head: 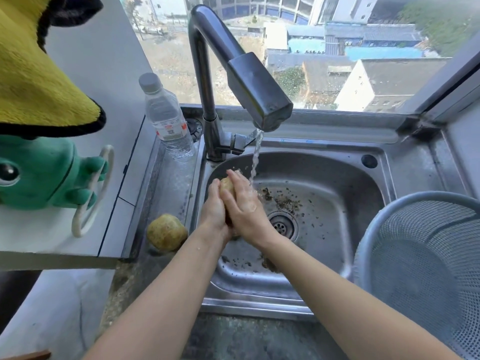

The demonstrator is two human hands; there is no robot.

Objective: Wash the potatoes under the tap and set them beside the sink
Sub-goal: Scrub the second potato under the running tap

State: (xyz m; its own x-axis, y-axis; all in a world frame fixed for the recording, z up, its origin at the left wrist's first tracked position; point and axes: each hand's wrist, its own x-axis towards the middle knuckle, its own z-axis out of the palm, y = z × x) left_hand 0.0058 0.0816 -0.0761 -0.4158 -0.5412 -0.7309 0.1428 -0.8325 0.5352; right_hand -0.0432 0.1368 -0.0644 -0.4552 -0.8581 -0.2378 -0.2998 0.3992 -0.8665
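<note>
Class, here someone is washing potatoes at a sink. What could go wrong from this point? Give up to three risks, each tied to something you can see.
1. The wet potato is only cupped between the left hand and right hand, so it may slip into the sink.
2. Dirt bits lie around the drain and could clog it.
3. The other potato sits loose on the draining board and might roll.
</note>
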